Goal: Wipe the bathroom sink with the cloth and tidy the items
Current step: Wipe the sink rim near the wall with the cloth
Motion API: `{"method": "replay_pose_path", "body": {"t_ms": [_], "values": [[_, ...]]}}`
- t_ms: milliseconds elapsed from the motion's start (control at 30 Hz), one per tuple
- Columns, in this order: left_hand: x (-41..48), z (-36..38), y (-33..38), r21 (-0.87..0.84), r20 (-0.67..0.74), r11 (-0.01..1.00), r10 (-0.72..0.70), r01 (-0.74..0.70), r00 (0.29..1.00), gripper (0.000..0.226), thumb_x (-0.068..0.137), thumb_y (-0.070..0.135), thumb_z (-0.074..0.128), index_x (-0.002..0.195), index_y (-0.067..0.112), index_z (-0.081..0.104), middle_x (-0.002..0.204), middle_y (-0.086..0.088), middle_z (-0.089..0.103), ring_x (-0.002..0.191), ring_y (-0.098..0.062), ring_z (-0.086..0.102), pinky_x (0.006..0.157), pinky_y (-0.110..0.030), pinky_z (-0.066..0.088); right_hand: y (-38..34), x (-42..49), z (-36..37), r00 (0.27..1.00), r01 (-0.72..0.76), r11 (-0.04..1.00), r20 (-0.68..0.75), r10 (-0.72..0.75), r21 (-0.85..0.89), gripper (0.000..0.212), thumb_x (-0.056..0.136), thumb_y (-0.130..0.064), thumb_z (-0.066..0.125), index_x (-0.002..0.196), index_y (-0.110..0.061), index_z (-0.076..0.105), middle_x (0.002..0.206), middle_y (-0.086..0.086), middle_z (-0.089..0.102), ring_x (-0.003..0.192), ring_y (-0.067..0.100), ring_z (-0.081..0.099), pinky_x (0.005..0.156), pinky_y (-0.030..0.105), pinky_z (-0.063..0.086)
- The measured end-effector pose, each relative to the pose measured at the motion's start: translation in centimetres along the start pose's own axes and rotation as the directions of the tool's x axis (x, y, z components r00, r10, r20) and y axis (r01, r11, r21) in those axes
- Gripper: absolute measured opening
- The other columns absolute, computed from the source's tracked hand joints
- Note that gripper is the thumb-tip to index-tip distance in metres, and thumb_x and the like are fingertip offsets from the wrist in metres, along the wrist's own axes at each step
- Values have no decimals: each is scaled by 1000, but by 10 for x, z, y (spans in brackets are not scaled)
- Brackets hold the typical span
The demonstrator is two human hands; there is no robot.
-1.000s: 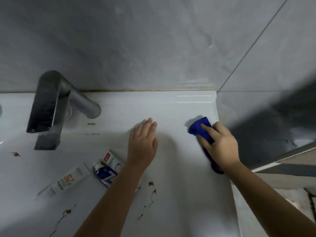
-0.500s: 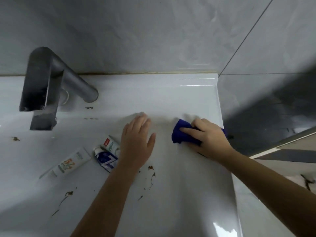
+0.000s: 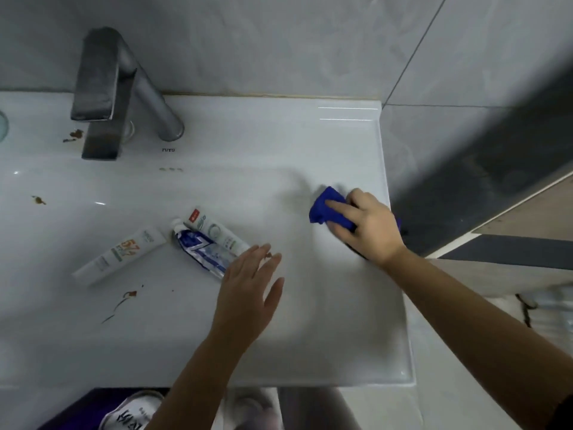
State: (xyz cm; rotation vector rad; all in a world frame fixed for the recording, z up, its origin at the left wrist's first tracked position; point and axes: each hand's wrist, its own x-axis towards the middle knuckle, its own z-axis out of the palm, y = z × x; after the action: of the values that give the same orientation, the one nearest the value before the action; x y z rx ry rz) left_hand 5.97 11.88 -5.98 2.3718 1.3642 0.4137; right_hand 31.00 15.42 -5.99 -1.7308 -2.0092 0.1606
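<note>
My right hand point(image 3: 364, 225) presses a crumpled blue cloth point(image 3: 322, 209) onto the white sink top point(image 3: 279, 144) near its right edge. Flat on the sink with fingers spread, my left hand point(image 3: 248, 290) holds nothing; its fingertips reach the end of a blue and white toothpaste tube point(image 3: 201, 248). A second white tube with a red mark point(image 3: 217, 232) lies against that one. Further left lies a white tube with orange print point(image 3: 121, 254). Brown stains point(image 3: 124, 301) mark the sink in front of the tubes, with more near the faucet point(image 3: 74, 135).
A grey metal faucet point(image 3: 108, 91) stands at the back left. Grey tiled wall point(image 3: 279, 41) rises behind the sink and to its right. The sink's front edge point(image 3: 279, 383) is near me, with shoes point(image 3: 130, 411) on the floor below.
My left hand slid back toward me, uncovering more of the tubes. My right hand moved the cloth rightward toward the sink's right edge. The view shifted, showing the sink's front edge.
</note>
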Motion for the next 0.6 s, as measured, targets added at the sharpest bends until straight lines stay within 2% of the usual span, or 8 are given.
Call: {"method": "replay_pose_path", "body": {"t_ms": [100,200,333,400,500,600], "values": [[-33,-3,-2,-10,-18,998,60,-60,998,48,97,40,31,114,8,64,122,-11,61,115,-29,54,98,-39,40,-26,-60,-10,1000,-2,1000,0,2,-10,35,80,-33,59,104,-10,68,78,10,55,65,28,54,54,29,45],[-65,-6,-7,22,-77,992,123,-121,989,42,93,35,41,105,6,69,115,-12,65,107,-28,56,91,-38,41,-57,-110,-12,999,-32,999,30,33,-23,34,80,-34,58,104,-11,68,79,8,55,66,25,54,57,26,43],[-106,-12,-11,18,-99,997,73,-72,992,39,87,32,45,100,6,70,110,-12,66,104,-23,48,89,-35,34,-99,-160,-11,991,-132,991,8,132,-7,37,81,-36,56,104,-10,68,77,8,54,64,24,53,55,26,44],[-122,-13,-16,37,-58,999,29,-27,998,40,86,33,43,102,7,69,111,-10,66,104,-22,46,89,-34,31,-127,-164,0,987,-163,986,-4,163,15,37,79,-37,56,102,-11,68,76,8,54,62,24,53,53,26,44],[-131,-13,-24,52,-35,998,20,-18,999,41,87,34,43,106,9,68,112,-8,65,105,-20,46,89,-36,32,-166,-150,26,992,-118,993,50,118,-2,33,77,-37,56,97,-13,68,76,6,53,60,23,52,48,28,42],[-131,-14,-29,48,-33,999,22,-21,999,41,85,39,43,107,14,68,112,-4,65,104,-17,46,87,-35,35,-160,-147,26,992,-122,992,37,123,-35,34,78,-36,56,98,-12,69,75,8,53,60,26,52,46,30,43]]}}
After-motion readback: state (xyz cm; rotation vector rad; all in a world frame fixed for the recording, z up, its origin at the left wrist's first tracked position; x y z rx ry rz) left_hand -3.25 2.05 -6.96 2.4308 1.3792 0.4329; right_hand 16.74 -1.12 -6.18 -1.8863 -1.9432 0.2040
